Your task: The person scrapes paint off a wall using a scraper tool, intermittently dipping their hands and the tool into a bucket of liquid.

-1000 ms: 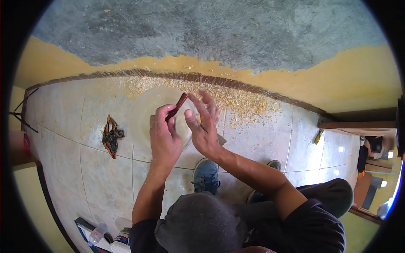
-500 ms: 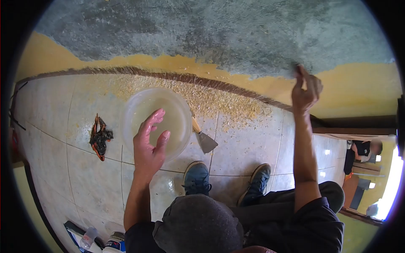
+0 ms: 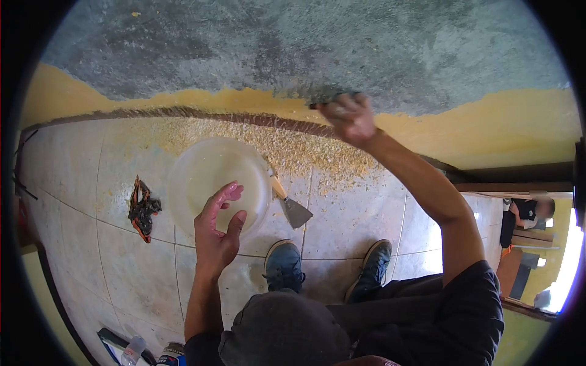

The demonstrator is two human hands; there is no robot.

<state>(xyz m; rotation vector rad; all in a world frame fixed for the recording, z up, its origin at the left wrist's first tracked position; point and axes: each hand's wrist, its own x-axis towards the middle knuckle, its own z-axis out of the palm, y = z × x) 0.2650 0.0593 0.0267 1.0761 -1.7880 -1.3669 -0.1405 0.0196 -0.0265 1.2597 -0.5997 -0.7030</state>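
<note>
My right hand [image 3: 353, 122] is closed against the lower wall [image 3: 415, 55], where grey bare plaster meets a yellow painted strip. A small dark tool [image 3: 315, 106] pokes out on the left side of that fist; the rest of it is hidden or blurred. Over the translucent round bucket [image 3: 178, 194], which holds cloudy liquid, hovers my left hand [image 3: 218, 229]. Its wet fingers are curved and apart from the thumb, with nothing between them. Right of the bucket a scraper [image 3: 296, 212] with a wooden handle lies on the tiles.
Yellowish flakes [image 3: 323, 160] are strewn along the wall's foot on the tiled floor [image 3: 348, 226]. A crumpled dark and orange cloth [image 3: 144, 207] lies left of the bucket. A clear bottle [image 3: 132, 351] and a can [image 3: 172, 354] stand lower left. Another person [image 3: 522, 216] is at the far right.
My right hand has swept left along the wall, from the right part of the yellow strip to its middle. My left hand stays above the bucket, slightly lower in view.
</note>
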